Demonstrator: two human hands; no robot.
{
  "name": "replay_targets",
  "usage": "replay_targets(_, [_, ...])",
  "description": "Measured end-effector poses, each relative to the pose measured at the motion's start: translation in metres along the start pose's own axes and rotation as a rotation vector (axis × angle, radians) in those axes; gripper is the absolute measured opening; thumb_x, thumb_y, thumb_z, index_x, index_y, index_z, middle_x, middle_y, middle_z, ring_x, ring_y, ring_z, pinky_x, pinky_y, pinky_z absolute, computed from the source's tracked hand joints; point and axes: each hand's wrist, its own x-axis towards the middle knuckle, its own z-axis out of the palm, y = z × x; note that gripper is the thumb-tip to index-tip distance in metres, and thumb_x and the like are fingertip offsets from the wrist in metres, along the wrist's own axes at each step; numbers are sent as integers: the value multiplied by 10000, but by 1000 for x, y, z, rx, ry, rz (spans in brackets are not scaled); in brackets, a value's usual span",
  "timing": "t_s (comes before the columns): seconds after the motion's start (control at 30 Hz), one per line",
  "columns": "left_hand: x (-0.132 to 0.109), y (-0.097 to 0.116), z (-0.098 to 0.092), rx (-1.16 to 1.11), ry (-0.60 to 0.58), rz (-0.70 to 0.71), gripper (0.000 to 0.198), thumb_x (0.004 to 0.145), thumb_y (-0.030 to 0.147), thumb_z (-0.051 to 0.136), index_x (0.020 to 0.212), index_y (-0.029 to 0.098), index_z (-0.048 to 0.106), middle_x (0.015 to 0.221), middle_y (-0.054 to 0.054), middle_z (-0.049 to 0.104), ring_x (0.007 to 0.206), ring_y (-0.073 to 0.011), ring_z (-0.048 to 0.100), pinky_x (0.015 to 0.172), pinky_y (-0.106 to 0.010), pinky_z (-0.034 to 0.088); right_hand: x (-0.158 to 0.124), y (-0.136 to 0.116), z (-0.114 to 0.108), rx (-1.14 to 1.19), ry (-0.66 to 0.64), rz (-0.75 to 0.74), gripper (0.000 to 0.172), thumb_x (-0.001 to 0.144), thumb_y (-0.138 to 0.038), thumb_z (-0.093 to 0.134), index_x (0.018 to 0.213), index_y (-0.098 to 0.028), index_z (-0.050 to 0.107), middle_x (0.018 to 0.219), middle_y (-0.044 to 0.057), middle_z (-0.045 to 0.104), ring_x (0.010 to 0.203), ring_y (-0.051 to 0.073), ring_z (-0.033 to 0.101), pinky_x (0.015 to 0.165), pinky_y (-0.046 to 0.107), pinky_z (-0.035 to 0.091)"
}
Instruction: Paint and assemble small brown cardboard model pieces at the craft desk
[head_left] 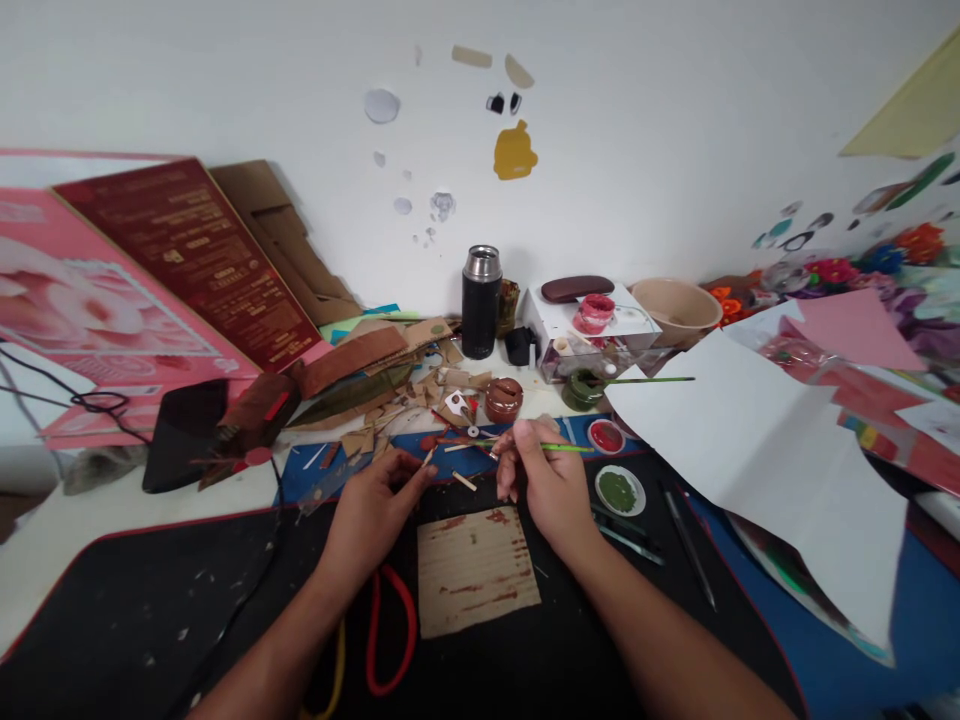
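Observation:
My right hand (541,476) pinches a thin green-handled paintbrush (559,447), its tip pointing left over the black mat. My left hand (379,500) is closed in a pinch on a small wooden stick (428,458), held close to the brush tip. Another short stick (463,481) lies between the hands. Just in front of them lies a piece of corrugated cardboard (475,568) smeared with red-brown paint. A red paint lid (606,436) and a green paint lid (619,490) sit right of my right hand.
Red-handled scissors (394,630) lie under my left forearm. A brown pot (502,398), a green pot (583,389) and a black flask (481,302) stand behind. A large white paper sheet (757,450) covers the right; cardboard scraps and pink boxes (90,310) crowd the left.

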Motion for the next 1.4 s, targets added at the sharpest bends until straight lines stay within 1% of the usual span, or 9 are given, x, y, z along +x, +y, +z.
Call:
replay_targets(0.07, [0, -1, 0, 7, -3, -9, 388, 831, 607, 622, 770, 227, 678, 628, -4, 692, 577, -208, 630, 575, -296, 442, 2, -1, -2, 17, 32, -13, 568, 924, -730, 664, 780, -180, 680, 472, -34, 577, 387, 106, 552, 373, 180, 370])
replay_targets(0.13, [0, -2, -1, 11, -8, -18, 393, 838, 609, 614, 774, 226, 675, 609, 1, 681, 567, -206, 626, 572, -295, 439, 2, -2, -2, 29, 33, -18, 588, 922, -751, 647, 782, -181, 676, 476, -32, 578, 386, 109, 552, 371, 185, 372])
replay_targets(0.33, [1, -4, 0, 13, 7, -25, 396, 841, 614, 607, 773, 228, 659, 598, 4, 673, 562, -203, 626, 563, -292, 431, -2, 1, 1, -16, -42, 15, 575, 926, -725, 662, 768, -173, 683, 459, -30, 573, 372, 103, 548, 375, 179, 353])
replay_targets(0.57, [1, -3, -1, -15, 14, -29, 415, 844, 638, 605, 738, 237, 624, 560, 19, 632, 536, -191, 600, 562, -287, 419, 2, -3, -2, 15, 49, -7, 577, 919, -743, 656, 771, -186, 675, 465, -35, 569, 383, 112, 550, 371, 188, 366])
replay_targets(0.8, [1, -3, -1, -27, 20, -25, 416, 846, 640, 608, 738, 238, 621, 554, 22, 628, 526, -186, 586, 549, -282, 406, -1, -1, 0, -27, -10, 23, 588, 909, -746, 664, 756, -178, 681, 463, -28, 575, 376, 110, 552, 368, 187, 358])
replay_targets(1.0, [1, -1, -2, -24, 22, -33, 427, 833, 653, 609, 724, 240, 613, 560, 16, 631, 533, -190, 593, 549, -283, 415, 3, -4, -3, 29, 69, 4, 555, 905, -724, 687, 768, -186, 680, 472, -34, 574, 384, 114, 549, 370, 192, 368])
replay_targets(1.1, [0, 0, -3, -28, 17, -28, 418, 841, 645, 610, 737, 240, 620, 557, 18, 631, 529, -191, 590, 549, -284, 416, 2, -4, -2, 40, 41, 11, 560, 905, -729, 684, 764, -186, 681, 470, -30, 576, 382, 118, 555, 370, 195, 369])
replay_targets(1.23, [0, -2, -2, -22, 19, -17, 407, 847, 630, 616, 736, 239, 629, 584, 10, 650, 542, -191, 594, 556, -286, 423, -1, -4, 1, -10, -2, 12, 571, 908, -729, 679, 749, -180, 687, 463, -23, 577, 374, 113, 546, 369, 193, 357])
replay_targets(1.4, [1, -1, -2, -14, 24, 0, 381, 845, 603, 625, 750, 235, 645, 584, 13, 655, 544, -190, 601, 566, -287, 433, 5, -2, -4, 9, 79, -10, 545, 911, -710, 690, 768, -184, 687, 476, -30, 574, 391, 116, 553, 373, 194, 367])
